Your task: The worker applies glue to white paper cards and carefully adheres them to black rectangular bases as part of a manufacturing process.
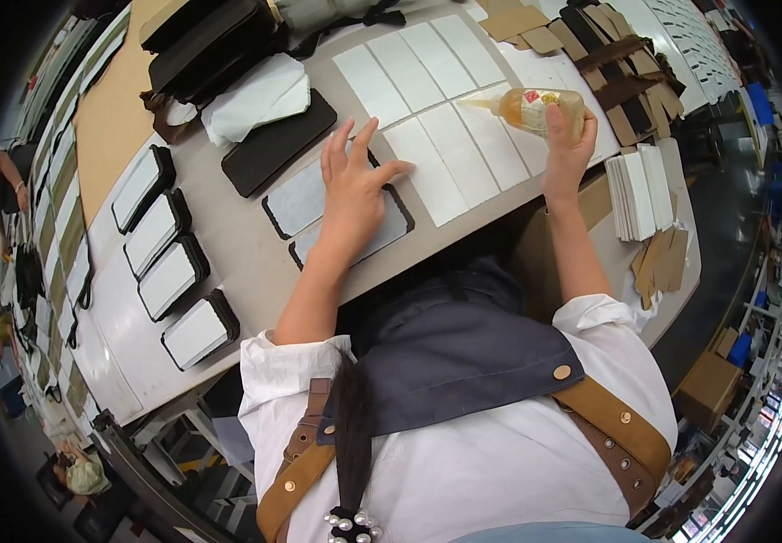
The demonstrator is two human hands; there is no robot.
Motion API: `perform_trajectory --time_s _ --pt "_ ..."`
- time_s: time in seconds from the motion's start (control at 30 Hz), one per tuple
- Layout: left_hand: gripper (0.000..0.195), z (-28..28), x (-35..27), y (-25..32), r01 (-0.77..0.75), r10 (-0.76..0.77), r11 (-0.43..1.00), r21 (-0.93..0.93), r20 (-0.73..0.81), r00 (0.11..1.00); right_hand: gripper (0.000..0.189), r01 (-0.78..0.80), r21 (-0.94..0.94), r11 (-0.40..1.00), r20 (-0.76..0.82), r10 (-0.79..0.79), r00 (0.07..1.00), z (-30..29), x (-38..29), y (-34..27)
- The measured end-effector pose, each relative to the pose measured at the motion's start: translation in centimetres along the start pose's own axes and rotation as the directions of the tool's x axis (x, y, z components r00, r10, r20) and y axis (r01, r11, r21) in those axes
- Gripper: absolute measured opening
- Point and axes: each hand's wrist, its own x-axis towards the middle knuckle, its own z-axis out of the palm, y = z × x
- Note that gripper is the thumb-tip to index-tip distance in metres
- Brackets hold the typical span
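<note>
My right hand is closed around a plastic squeeze bottle of amber liquid, tilted sideways, its narrow nozzle pointing left over rows of white rectangular pieces. Fingers spread, my left hand hovers over or rests on two dark-edged panels with pale grey faces; contact cannot be told. One panel lies farther back, the other nearer the table edge and partly hidden by my hand and forearm. Behind them lies a black padded panel with folded white material partly over it.
Several stacks of dark-edged white panels stand at left. Black cases are piled at the back left. Brown and black strips lie at back right, white bundled pieces and cardboard scraps at right. Other people are at the far left.
</note>
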Motion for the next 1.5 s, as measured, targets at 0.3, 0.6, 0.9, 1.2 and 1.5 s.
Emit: perform_trajectory --time_s 0.3,0.6,0.9,1.2,1.5 --pt "0.055 0.0 -0.1 -0.1 0.007 -0.007 1.0 0.01 0.009 1.0 0.056 -0.036 0.038 0.999 0.051 0.035 0.998 1.6 -1.4 -0.9" --pt "0.052 -0.2 -0.2 0.1 0.007 -0.008 1.0 0.026 0.019 1.0 0.057 -0.078 0.082 0.994 0.141 0.066 0.988 3.4 -3.1 -1.7" --pt "0.05 0.1 -0.4 -0.4 0.004 -0.005 1.0 0.017 0.015 1.0 0.059 -0.037 -0.005 0.999 0.203 0.037 0.978 4.9 -4.6 -2.4" --pt "0.047 -0.2 -0.5 -0.3 0.019 -0.019 1.0 0.018 -0.009 1.0 0.043 -0.366 0.421 0.83 0.422 0.178 0.889 6.6 -0.7 -2.7" --pt "0.045 -1.0 0.1 -0.2 0.072 -0.096 0.992 -0.106 -0.246 0.964 0.054 -0.329 0.432 0.84 0.477 0.097 0.874 8.9 8.0 -3.8"
